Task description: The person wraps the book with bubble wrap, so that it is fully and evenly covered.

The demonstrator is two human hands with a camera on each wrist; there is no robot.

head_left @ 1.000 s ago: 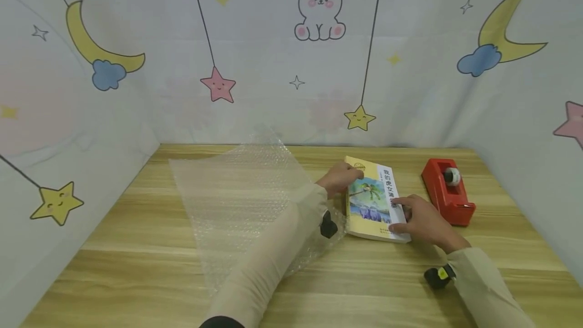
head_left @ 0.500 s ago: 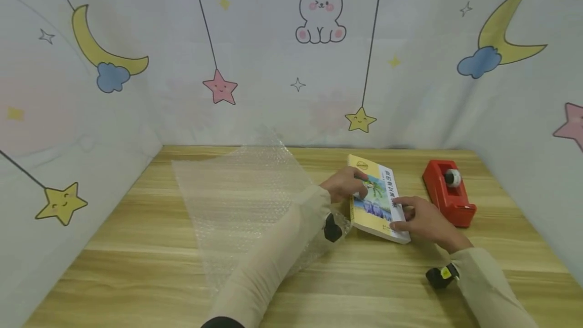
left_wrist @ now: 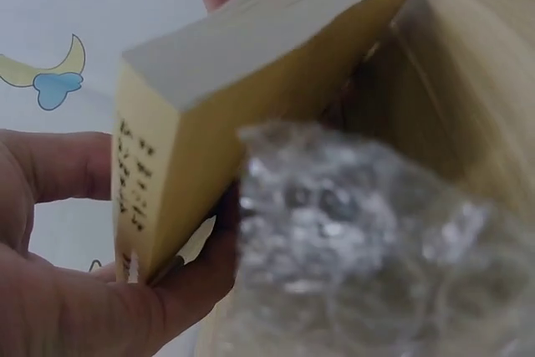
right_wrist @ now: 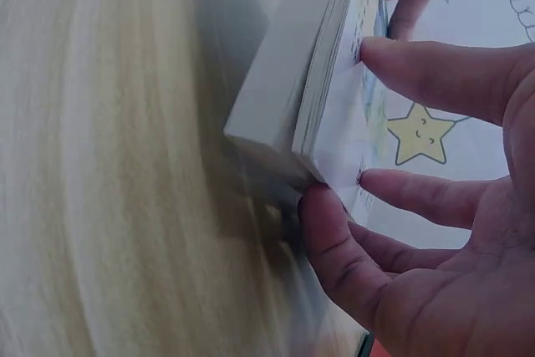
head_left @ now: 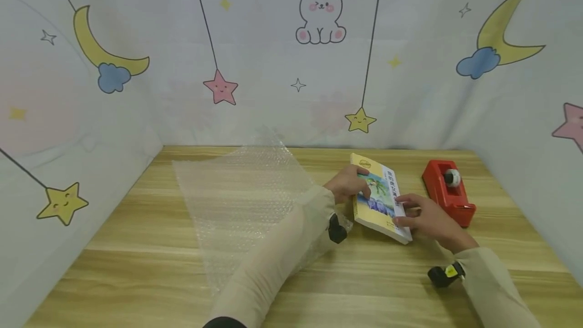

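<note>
A thick paperback book (head_left: 382, 204) with a yellow and white cover and a palm tree picture is held tilted over the table. My left hand (head_left: 344, 185) grips its spine side, fingers over the cover. In the left wrist view, the yellow spine (left_wrist: 138, 173) sits between the thumb and fingers of that hand (left_wrist: 75, 290). My right hand (head_left: 430, 221) holds the opposite side. Two of its fingertips lie on the cover in the right wrist view, and another finger (right_wrist: 330, 236) meets the lower corner of the pages (right_wrist: 288, 81).
A clear sheet of bubble wrap (head_left: 241, 206) spreads left of the book, partly under the left sleeve (head_left: 273, 247). Its raised corner fills the lower right of the left wrist view. A red tape dispenser (head_left: 448, 194) stands right of the book. A printed cloth (head_left: 264, 49) encloses the table.
The book has shifted slightly right and tipped, its spine side rising. My left fingers have slid from its upper part down along the spine side; the right hand has moved slightly right with it.
</note>
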